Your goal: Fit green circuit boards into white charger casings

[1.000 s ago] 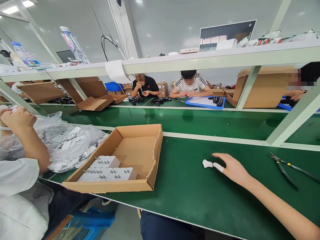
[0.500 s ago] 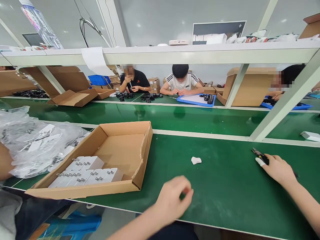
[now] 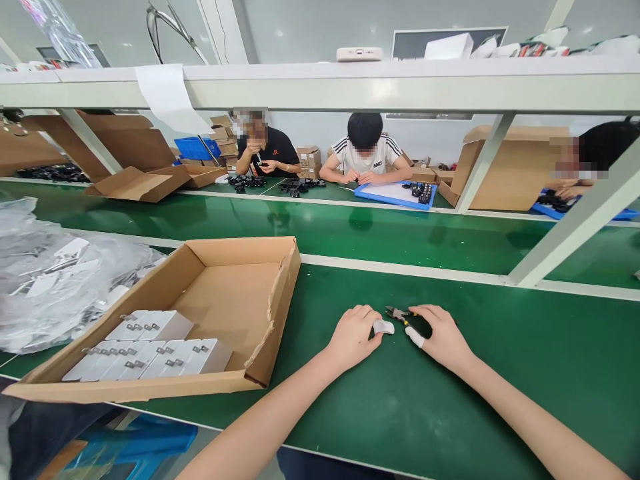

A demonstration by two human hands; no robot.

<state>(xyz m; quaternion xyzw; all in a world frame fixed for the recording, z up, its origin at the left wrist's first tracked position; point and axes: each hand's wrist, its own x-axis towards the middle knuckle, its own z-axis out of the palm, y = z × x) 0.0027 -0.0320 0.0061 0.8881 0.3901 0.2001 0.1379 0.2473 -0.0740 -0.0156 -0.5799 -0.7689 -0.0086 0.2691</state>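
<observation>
On the green tabletop [image 3: 360, 413], my left hand [image 3: 354, 337] has its thumb and fingers closed round a small white piece [image 3: 384, 327], whose exact kind I cannot make out. Just to the right, my right hand [image 3: 443, 337] grips a pair of cutting pliers [image 3: 400, 315] with black and yellow handles. The metal jaws point left and lie close to the white piece, apart from it. A white covering wraps my right thumb. Left of both hands stands an open cardboard box [image 3: 235, 287] with rows of white blocks [image 3: 165, 353] bearing small metal tabs.
A heap of clear plastic bags [image 3: 70, 273] with white parts lies at the far left. A white shelf beam [image 3: 320, 90] crosses above, with a slanted post [image 3: 575, 223] at right. Several people sit at the opposite bench, near black parts and a blue tray [image 3: 395, 197].
My right hand has brought the pliers left to the middle of the table. My left hand has moved forward and taken hold of the white piece. The view has shifted slightly.
</observation>
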